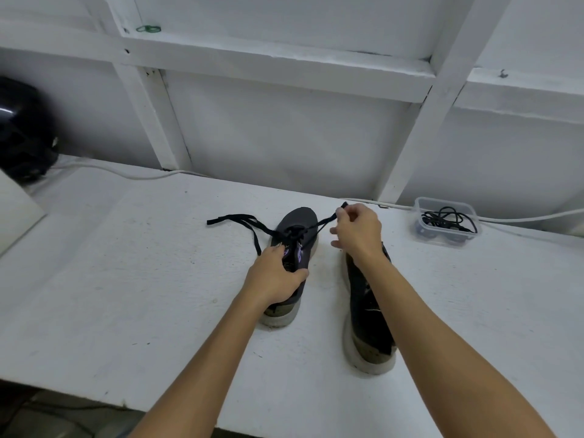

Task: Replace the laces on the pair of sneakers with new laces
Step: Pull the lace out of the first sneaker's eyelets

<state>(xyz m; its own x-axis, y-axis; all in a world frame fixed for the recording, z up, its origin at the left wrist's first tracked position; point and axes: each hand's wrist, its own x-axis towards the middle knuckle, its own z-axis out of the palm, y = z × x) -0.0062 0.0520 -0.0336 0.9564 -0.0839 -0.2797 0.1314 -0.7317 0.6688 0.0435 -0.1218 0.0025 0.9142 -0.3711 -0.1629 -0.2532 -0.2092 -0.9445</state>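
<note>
White bench: a painted bench (126, 279) carries both sneakers near the middle, toes pointing at the far edge.
Left sneaker: the dark left sneaker (295, 226) sits upright, pale sole on the bench, purple marks by the eyelets.
Left hand: the left hand (275, 276) grips that sneaker at the collar, thumb curled over the inner side, fingers on the outer side.
Lace: a black lace (243, 221) runs through the upper eyelets; one end trails loose across the bench toward the left edge.
Right hand: the right hand (358, 230) pinches the other lace end and holds it up taut, above the toe.
Right sneaker: the right sneaker (368, 314) rests just beside its partner, partly under the right forearm; whether it is laced, I cannot tell.
Tub: a clear plastic tub (447, 221) near the far right edge holds coiled black laces.
Cable: a white cable (126, 173) lies along the far edge.
</note>
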